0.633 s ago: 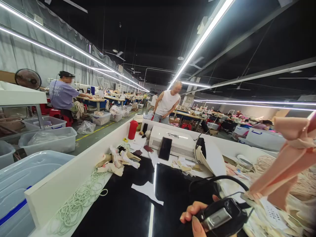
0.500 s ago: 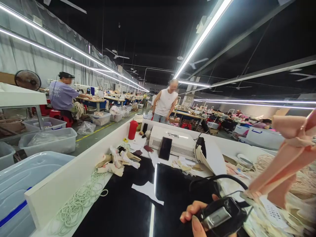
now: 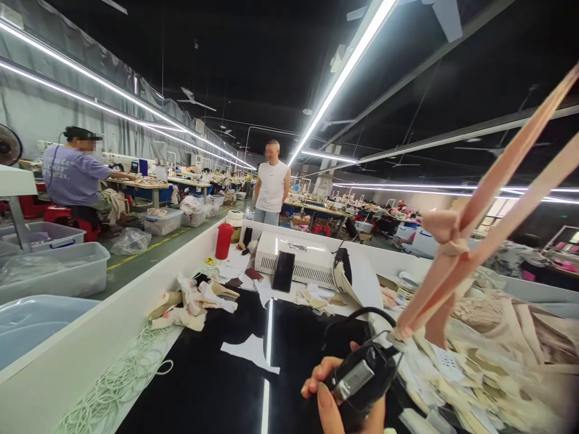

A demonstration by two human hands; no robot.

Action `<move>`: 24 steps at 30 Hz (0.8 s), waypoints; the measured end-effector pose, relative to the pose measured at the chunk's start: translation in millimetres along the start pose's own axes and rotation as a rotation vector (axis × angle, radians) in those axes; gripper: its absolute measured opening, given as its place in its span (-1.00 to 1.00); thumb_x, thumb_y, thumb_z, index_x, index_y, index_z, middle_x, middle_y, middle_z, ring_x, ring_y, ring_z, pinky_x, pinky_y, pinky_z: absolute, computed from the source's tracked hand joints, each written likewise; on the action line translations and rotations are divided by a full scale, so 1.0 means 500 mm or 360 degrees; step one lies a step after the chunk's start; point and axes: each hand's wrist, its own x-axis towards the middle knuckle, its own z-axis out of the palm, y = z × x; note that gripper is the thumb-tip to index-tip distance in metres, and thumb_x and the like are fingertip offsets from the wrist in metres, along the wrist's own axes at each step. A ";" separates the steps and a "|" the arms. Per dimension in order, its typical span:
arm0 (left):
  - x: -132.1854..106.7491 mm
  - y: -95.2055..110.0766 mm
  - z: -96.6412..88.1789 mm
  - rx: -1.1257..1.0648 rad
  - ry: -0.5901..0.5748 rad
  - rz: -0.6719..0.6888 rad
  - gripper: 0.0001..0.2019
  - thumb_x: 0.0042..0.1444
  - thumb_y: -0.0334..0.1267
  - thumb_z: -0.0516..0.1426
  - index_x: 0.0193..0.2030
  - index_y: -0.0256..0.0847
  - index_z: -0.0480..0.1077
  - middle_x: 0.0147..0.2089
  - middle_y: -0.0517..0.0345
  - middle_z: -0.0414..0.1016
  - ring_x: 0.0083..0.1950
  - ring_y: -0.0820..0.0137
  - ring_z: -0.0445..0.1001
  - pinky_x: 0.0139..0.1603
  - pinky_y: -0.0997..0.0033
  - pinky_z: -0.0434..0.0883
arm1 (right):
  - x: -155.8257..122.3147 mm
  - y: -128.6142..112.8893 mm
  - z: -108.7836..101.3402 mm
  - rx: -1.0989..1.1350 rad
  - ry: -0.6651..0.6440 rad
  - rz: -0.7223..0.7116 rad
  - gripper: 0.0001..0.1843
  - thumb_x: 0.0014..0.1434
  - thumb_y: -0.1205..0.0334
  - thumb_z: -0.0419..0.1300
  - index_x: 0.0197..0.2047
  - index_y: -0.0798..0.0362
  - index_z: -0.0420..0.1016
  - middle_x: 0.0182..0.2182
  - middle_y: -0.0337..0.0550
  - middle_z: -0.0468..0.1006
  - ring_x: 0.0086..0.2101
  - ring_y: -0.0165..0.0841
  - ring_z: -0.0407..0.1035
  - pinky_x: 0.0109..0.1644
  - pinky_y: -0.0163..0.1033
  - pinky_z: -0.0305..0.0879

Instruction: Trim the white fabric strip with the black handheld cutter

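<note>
One black handheld tool (image 3: 362, 378) with a metal plate on its face is sitting low in the frame, at the near edge of the black tabletop (image 3: 217, 380). The left hand (image 3: 335, 398) is gripping it from below: the thumb is lying along the tool's near side and at least two fingers (image 3: 316, 375) are curling over its far end, so the fingers are clamped on the tool. One black cable (image 3: 357, 314) is arching from the tool back over the table.

One pink strap piece (image 3: 456, 253), carrying a single knotted bow, is hanging taut just right of the tool, its lower end reaching down beside the tool's tip; two strap ends are running up toward the upper right corner. The right hand is lying outside the frame, so its finger state cannot be told, though it is probably holding those ends.

Further out, one heap of beige cut pieces (image 3: 488, 380) is covering the right side, one coil of white cord (image 3: 117, 386) is lying at the left, and one white machine (image 3: 294, 265), one red bottle (image 3: 224, 241) and one black phone (image 3: 283, 271) are standing at the far end. Two people are appearing beyond: one standing person in white (image 3: 271, 187) and one seated person in purple (image 3: 72, 178).
</note>
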 end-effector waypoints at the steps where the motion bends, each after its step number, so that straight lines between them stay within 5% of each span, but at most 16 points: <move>1: 0.014 0.001 0.008 -0.0005 -0.0005 0.0017 -0.40 0.52 0.00 -0.23 -0.12 -0.02 0.65 0.05 0.26 0.61 -0.19 0.42 0.68 -0.21 0.40 0.52 | 0.000 0.002 -0.001 -0.0010 0.0003 -0.0001 -0.27 0.16 0.01 0.40 0.34 -0.33 0.24 -0.38 -0.31 0.49 -0.52 -0.26 0.43 -0.45 -0.07 0.50; 11: 0.055 0.007 0.023 0.0068 -0.0062 0.0113 -0.34 0.46 0.07 -0.23 -0.25 -0.03 0.68 0.09 0.29 0.60 -0.18 0.35 0.68 -0.34 0.48 0.40 | -0.001 0.007 0.003 -0.0027 0.0030 -0.0009 -0.20 0.14 0.01 0.43 0.39 -0.31 0.24 -0.39 -0.29 0.52 -0.53 -0.26 0.43 -0.45 -0.09 0.47; 18: 0.036 0.003 0.005 0.0145 -0.0060 0.0069 -0.75 0.43 -0.07 0.09 -0.04 0.08 0.62 0.09 0.24 0.58 -0.15 0.33 0.69 -0.27 0.40 0.63 | -0.001 0.013 0.005 -0.0030 0.0060 -0.0020 -0.23 0.11 -0.02 0.44 0.34 -0.30 0.30 -0.39 -0.29 0.53 -0.54 -0.26 0.43 -0.45 -0.08 0.49; 24: -0.017 -0.002 -0.036 0.0235 -0.0033 0.0001 -0.76 0.49 -0.19 0.03 0.02 0.03 0.55 0.07 0.21 0.56 -0.16 0.44 0.64 -0.14 0.38 0.64 | -0.001 0.017 0.006 -0.0029 0.0103 -0.0012 -0.18 0.04 -0.01 0.47 0.33 -0.25 0.32 -0.42 -0.26 0.53 -0.56 -0.23 0.41 -0.50 -0.04 0.49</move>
